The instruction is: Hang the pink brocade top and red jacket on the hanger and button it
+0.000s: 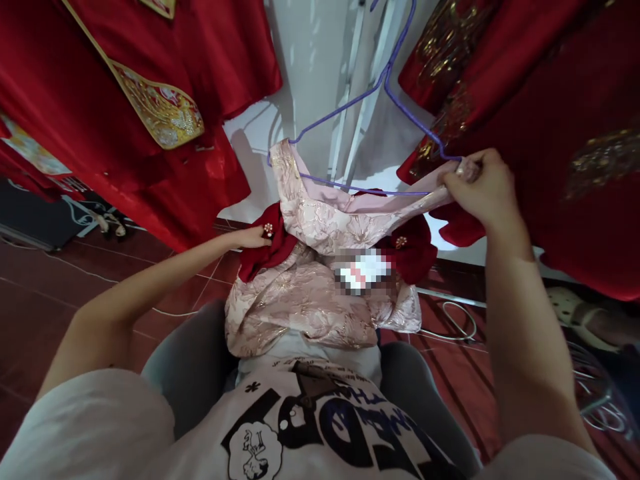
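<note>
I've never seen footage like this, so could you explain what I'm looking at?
This picture comes from a camera worn on a person's head, looking down at their own two hands; no machine is involved. A pink brocade garment lies across their lap, with a purple wire hanger through its top. The right hand pinches the garment's shoulder near the hanger's end. The left hand is at a small beaded ornament on red cloth. Red embroidered garments hang on both sides.

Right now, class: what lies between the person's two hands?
In the head view, a pink brocade garment and purple wire hanger span from the left hand to the right hand.
</note>
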A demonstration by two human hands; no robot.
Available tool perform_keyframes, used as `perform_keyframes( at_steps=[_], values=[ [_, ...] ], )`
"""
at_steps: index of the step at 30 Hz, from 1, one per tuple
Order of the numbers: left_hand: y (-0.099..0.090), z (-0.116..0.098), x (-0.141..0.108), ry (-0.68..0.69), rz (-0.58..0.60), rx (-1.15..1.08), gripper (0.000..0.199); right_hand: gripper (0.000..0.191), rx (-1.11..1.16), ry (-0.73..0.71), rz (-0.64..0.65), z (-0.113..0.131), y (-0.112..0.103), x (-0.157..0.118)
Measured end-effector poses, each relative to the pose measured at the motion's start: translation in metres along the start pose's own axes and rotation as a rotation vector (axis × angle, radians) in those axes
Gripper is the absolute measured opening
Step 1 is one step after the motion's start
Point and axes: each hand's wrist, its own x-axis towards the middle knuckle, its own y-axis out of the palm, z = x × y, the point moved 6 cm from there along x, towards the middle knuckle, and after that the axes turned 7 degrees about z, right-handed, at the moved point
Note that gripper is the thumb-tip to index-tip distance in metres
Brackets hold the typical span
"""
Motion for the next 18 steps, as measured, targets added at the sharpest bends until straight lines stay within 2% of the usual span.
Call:
perform_keyframes(
  at_steps=[1, 2, 3, 4, 6, 8, 10, 12, 15, 18],
  values=[
    [-0.004, -0.002, 0.002, -0.042, 0.046, -0.031, 0.056, 0.031, -0.011, -0.062, -0.006, 0.002, 0.001, 0.001],
    [-0.014, -0.006, 0.007, -0.061, 0.052, -0.066, 0.071, 0.035, -0.020, -0.140, -0.006, 0.005, 0.001, 0.002],
    [-0.030, -0.014, 0.014, -0.050, 0.019, -0.080, 0.090, 0.037, -0.028, -0.218, -0.004, 0.010, 0.002, 0.002],
    [-0.051, -0.024, 0.023, -0.026, -0.055, -0.082, 0.101, 0.038, -0.036, -0.279, -0.005, 0.016, 0.003, 0.001],
    [-0.093, -0.054, 0.037, 0.165, -0.298, -0.019, 0.103, 0.034, -0.046, -0.319, -0.021, 0.025, 0.005, -0.001],
    [-0.113, -0.084, 0.047, 0.328, -0.404, 0.089, 0.091, 0.028, -0.033, -0.282, -0.034, 0.033, 0.008, -0.003],
    [-0.109, -0.105, 0.058, 0.424, -0.391, 0.129, 0.066, 0.024, -0.018, -0.233, -0.039, 0.037, 0.014, -0.006],
    [-0.093, -0.116, 0.067, 0.445, -0.355, 0.160, 0.047, 0.028, -0.055, -0.202, -0.070, 0.038, 0.019, -0.009],
    [-0.074, -0.116, 0.078, 0.384, -0.410, 0.198, 0.036, 0.027, -0.166, -0.206, -0.140, 0.036, 0.020, -0.013],
    [-0.072, -0.112, 0.080, 0.401, -0.436, 0.157, 0.027, 0.028, -0.204, -0.215, -0.135, 0.033, 0.018, -0.013]
  ],
)
